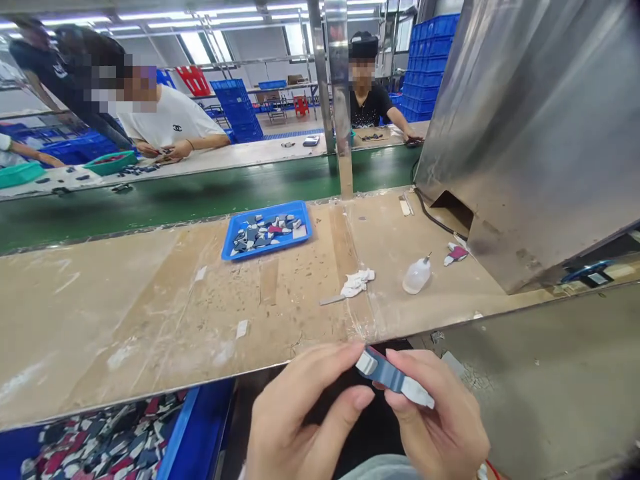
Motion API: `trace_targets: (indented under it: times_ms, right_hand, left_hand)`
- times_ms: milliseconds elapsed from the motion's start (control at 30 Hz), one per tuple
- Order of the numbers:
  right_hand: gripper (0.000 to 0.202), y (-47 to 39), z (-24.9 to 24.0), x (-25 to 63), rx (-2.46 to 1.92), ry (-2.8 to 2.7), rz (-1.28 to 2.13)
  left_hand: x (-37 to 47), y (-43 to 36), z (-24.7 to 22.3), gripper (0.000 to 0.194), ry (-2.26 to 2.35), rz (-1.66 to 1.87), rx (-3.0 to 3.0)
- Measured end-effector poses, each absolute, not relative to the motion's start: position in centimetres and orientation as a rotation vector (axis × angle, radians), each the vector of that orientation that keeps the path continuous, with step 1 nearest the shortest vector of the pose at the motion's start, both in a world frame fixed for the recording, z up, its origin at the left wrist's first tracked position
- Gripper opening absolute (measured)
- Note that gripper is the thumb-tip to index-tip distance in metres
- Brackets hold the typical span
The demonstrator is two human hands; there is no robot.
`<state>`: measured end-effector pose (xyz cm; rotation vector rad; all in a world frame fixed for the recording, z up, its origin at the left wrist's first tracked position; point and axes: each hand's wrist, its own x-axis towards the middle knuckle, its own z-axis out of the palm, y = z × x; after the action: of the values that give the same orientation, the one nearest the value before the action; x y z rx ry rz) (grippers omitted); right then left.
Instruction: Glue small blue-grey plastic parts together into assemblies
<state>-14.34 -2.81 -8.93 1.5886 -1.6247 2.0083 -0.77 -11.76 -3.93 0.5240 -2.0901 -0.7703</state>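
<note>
Close to me, below the table's front edge, a small dark blue piece with white ends is between my two hands. My right hand is closed on it, with the thumb and forefinger pinching its right part. The fingertips of my left hand are against its left end; the left thumb is bent below, a little apart from it. Beyond my hands, a clear squeeze bottle with a thin tip leans on the table. A flat metal blade lies beside a crumpled white wad.
A blue tray of similar pieces sits on the worn table. At lower left is a blue bin full of pieces. A metal housing rises at right, near a maroon-and-white piece. People work across the green belt.
</note>
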Motion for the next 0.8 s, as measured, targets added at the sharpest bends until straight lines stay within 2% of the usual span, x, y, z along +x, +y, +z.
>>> trace_targets:
  times_ms: [200, 500, 633, 700, 800]
  right_hand:
    - [0.024, -2.7, -8.9, -13.4, 1.601, -1.561, 1.968]
    - [0.023, -2.4, -8.9, -13.8, 1.601, -1.592, 1.866]
    - [0.022, -2.9, -9.4, -13.8, 1.687, -1.655, 1.899]
    - [0.027, -3.1, -10.5, -14.4, 1.821, -1.734, 1.913]
    - [0.054, -2.8, -12.8, -16.9, 1.863, -1.922, 1.894]
  left_hand:
    - [-1.3, -9.4, -5.4, 0.022, -1.853, -0.757, 0.598]
    - [-1.7, -9.9, -6.3, 0.027, -1.883, -0.724, 0.479]
    - [-1.3, -11.0, -7.6, 0.020, -1.880, -0.835, 0.544]
    - [-1.0, -12.5, -8.4, 0.013, -1.961, -0.860, 0.652]
    - [-0.8, -15.4, -9.4, 0.012, -2.097, -0.821, 0.745]
